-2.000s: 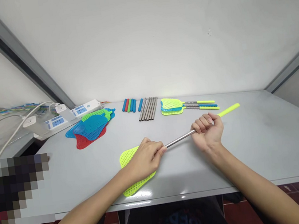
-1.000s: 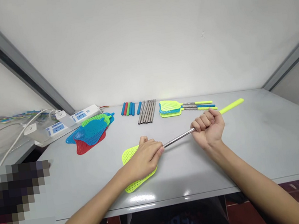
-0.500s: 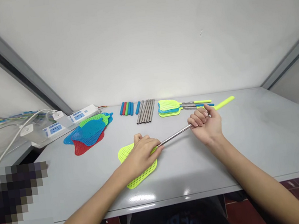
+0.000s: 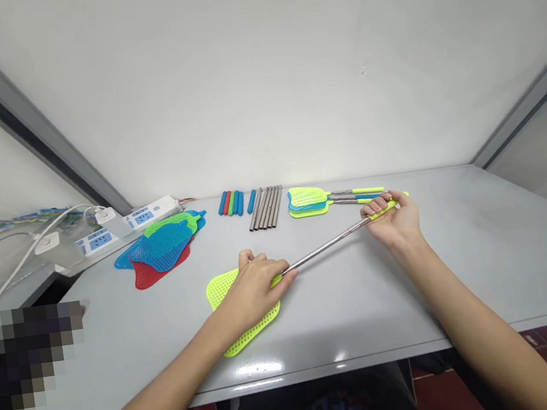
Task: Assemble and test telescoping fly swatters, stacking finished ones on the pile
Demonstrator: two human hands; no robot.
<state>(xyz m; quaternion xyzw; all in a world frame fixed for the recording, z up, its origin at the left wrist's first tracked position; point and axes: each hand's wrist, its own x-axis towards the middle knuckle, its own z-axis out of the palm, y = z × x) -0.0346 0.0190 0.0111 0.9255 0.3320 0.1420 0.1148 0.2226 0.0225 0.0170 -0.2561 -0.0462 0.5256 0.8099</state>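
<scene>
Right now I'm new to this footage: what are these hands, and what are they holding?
These are a person's own bare hands, filmed by one camera worn on their head, looking forward and down. The left hand holds the neck of a yellow-green plastic fly swatter; the right hand holds its yellow-green grip, at the far end of a long steel handle. On the grey table lie stacked blue, red and green swatter heads, straight steel rods, and short blue, red and green grips.
</scene>
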